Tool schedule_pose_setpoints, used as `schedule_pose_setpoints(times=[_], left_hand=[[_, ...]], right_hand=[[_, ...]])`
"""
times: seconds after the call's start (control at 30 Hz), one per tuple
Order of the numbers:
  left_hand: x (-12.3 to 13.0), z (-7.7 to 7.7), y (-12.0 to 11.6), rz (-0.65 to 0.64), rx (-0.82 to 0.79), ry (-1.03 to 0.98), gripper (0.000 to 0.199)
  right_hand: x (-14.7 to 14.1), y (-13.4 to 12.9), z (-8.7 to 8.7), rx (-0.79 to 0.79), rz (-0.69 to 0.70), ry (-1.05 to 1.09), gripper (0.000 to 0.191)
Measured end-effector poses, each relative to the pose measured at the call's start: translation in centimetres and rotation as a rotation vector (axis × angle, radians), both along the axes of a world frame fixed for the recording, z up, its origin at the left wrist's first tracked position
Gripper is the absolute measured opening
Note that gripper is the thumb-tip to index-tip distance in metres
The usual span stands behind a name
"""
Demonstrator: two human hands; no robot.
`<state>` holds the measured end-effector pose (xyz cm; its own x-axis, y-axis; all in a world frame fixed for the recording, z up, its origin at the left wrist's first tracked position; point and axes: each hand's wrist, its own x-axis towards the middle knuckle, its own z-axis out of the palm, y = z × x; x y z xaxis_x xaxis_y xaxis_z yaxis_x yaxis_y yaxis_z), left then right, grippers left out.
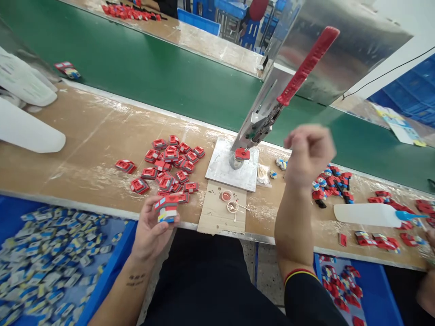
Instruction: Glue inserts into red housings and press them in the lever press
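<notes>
My left hand (154, 228) is wrapped round a toy vehicle part (167, 209) with a red top and a white, yellow and blue lower side, held over the table's front edge. Raised over the table right of the press, my right hand (311, 151) is blurred, its fingers curled; whether anything is in them is hidden. The press (263, 122) has a long red handle (309, 65) pointing up and stands on a metal plate (217, 167). A red part (242, 154) sits under the press. Many red and grey parts (171, 153) are piled left of the plate.
A cardboard piece (214, 213) carries small cups and swabs. At the right are a white bottle (367, 214), more parts and another person's hand (427, 290). Blue bins (118, 260) of parts flank my legs. A green conveyor belt (190, 74) runs behind.
</notes>
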<state>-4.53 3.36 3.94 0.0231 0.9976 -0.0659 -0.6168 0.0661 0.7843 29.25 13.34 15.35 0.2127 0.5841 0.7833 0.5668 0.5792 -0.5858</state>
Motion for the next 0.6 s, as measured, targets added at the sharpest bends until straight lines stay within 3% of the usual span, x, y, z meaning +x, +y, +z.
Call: schedule_pose_setpoints(times=[0.03, 0.13, 0.23, 0.33, 0.43, 0.5, 0.6], left_hand=[[-0.2, -0.1, -0.2, 0.021, -0.023, 0.008, 0.055], [-0.3, -0.1, 0.0, 0.018, -0.065, 0.032, 0.055], [-0.2, 0.1, 0.8, -0.036, -0.072, 0.093, 0.053], [-1.2, -0.2, 1.0, -0.079, -0.099, 0.142, 0.048], [-2.8, -0.8, 0.9, -0.031, -0.094, 0.195, 0.036], [-3.1, -0.7, 1.6, 0.01, -0.008, 0.256, 0.031], [-1.0, 0.8, 4.8, -0.022, 0.182, 0.385, 0.035]], right_hand=[[0.3, -0.5, -2.5, -0.069, -0.021, 0.0, 0.033], [0.2, -0.6, -9.2, -0.59, -0.056, 0.108, 0.048], [-0.5, 0.4, -12.5, -0.742, -0.003, 0.182, 0.054], [1.2, 0.5, -12.4, -0.734, 0.028, 0.176, 0.053], [6.0, 0.5, -10.9, -0.76, -0.019, 0.134, 0.057], [9.6, 2.4, -9.9, -0.784, -0.098, 0.071, 0.051], [12.8, 7.9, -9.2, -0.824, -0.212, -0.066, 0.036]])
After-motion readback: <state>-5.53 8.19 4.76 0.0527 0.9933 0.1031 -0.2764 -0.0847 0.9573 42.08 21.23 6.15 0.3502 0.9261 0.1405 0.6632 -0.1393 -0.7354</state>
